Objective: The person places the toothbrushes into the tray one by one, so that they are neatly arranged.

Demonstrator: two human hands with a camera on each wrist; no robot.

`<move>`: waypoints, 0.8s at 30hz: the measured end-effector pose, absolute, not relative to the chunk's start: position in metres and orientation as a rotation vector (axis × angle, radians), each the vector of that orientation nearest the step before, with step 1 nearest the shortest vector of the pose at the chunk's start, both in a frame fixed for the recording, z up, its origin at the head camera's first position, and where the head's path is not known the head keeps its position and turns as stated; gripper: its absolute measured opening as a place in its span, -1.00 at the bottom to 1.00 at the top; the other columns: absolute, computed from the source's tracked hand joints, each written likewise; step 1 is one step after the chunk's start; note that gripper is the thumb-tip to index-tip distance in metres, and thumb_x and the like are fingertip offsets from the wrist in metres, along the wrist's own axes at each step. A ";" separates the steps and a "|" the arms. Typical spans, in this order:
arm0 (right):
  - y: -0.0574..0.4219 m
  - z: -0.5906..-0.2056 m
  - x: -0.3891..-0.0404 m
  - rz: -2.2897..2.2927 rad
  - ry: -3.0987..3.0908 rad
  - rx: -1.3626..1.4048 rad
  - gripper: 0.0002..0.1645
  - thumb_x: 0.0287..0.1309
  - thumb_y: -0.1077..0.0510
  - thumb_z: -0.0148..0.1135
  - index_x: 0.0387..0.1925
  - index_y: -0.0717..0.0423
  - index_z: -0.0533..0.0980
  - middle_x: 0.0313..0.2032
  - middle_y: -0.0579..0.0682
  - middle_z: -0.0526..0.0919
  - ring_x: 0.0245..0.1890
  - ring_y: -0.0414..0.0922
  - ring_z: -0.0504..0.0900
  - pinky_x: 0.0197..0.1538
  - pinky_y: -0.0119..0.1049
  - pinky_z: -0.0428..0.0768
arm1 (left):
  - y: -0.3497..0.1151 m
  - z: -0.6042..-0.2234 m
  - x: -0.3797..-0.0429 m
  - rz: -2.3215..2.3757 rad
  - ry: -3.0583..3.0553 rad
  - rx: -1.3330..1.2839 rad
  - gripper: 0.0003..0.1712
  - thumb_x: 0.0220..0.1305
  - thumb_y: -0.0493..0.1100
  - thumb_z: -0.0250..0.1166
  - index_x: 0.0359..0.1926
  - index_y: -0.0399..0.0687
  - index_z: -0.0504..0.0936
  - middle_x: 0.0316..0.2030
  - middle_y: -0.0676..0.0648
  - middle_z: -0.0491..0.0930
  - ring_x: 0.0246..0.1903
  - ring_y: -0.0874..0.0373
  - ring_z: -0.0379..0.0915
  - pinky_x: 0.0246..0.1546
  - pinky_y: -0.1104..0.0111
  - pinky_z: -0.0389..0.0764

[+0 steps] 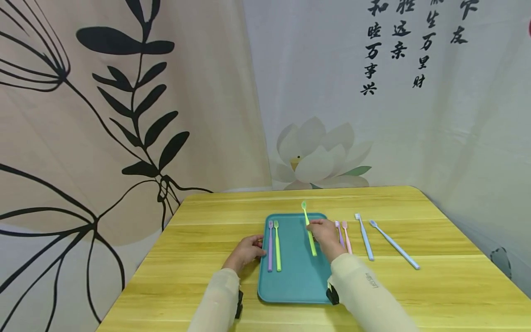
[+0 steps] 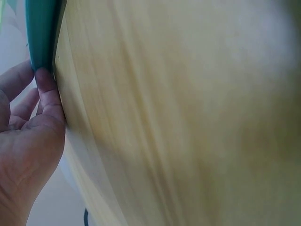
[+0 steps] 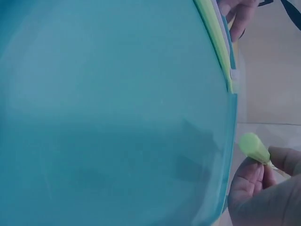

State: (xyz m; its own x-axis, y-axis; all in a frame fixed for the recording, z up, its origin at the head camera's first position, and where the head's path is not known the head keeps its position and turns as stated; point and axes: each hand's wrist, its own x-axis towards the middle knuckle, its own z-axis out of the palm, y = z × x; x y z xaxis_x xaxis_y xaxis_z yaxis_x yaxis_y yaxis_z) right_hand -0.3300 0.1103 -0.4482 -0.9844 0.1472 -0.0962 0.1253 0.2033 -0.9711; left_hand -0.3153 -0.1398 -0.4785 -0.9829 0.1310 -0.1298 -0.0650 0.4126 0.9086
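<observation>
A teal tray (image 1: 296, 286) lies on the table. My left hand (image 1: 249, 251) pinches its left rim between thumb and finger, as the left wrist view shows at the tray's edge (image 2: 42, 33). In my right hand (image 1: 325, 235) is a yellow-green toothbrush (image 1: 312, 244), pinched around its middle above the tray's right part, bristle head pointing away. The right wrist view shows its handle end (image 3: 254, 146) at my right fingers. Side by side in the tray's left part lie a purple toothbrush (image 1: 270, 249) and another yellow-green toothbrush (image 1: 278, 249).
To the right of the tray, a purple toothbrush (image 1: 341, 237) and a pink toothbrush (image 1: 346, 237) are partly hidden by my right hand. Farther right lie two blue toothbrushes, one nearly straight (image 1: 366, 240) and one slanted (image 1: 396, 246). A printed curtain (image 1: 215, 92) hangs behind the wooden table (image 1: 199, 258).
</observation>
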 end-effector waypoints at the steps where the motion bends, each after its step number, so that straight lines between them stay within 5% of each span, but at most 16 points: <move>1: 0.108 -0.450 -0.331 1.947 -2.427 -0.291 -0.63 0.27 0.25 0.21 0.07 0.32 0.58 0.01 0.24 0.60 -0.19 0.00 0.56 -0.15 -0.14 0.58 | -0.140 -0.479 -0.316 1.610 2.484 0.060 -0.33 0.21 -0.46 0.30 0.35 -0.37 0.36 -0.12 -0.19 0.48 -0.19 0.06 0.44 -0.14 0.27 0.55; 14: 0.081 -0.465 -0.327 1.931 -2.432 -0.327 -0.67 0.17 0.30 0.25 -0.02 0.33 0.63 -0.17 0.17 0.66 -0.39 -0.07 0.54 -0.33 -0.22 0.56 | -0.140 -0.479 -0.316 1.609 2.482 0.060 -0.32 0.21 -0.46 0.30 0.36 -0.36 0.36 -0.12 -0.19 0.49 -0.20 0.06 0.44 -0.18 0.28 0.54; 24: 0.067 -0.471 -0.325 1.823 -2.500 -0.329 -0.67 0.12 0.29 0.29 -0.05 0.31 0.66 -0.07 0.21 0.66 -0.21 0.01 0.59 -0.21 -0.16 0.59 | -0.140 -0.481 -0.318 1.590 2.497 0.042 -0.32 0.22 -0.45 0.30 0.37 -0.35 0.36 -0.13 -0.16 0.49 -0.19 0.07 0.44 -0.18 0.29 0.53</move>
State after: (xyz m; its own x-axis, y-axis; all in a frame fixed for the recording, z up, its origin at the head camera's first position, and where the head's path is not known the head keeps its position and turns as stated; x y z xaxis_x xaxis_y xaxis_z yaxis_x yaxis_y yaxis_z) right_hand -0.3254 0.0669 -0.4711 -0.9771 0.1876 -0.1001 0.1526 0.2910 -0.9445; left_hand -0.3178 -0.1403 -0.4813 -0.9832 0.1209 -0.1368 -0.0728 0.4276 0.9010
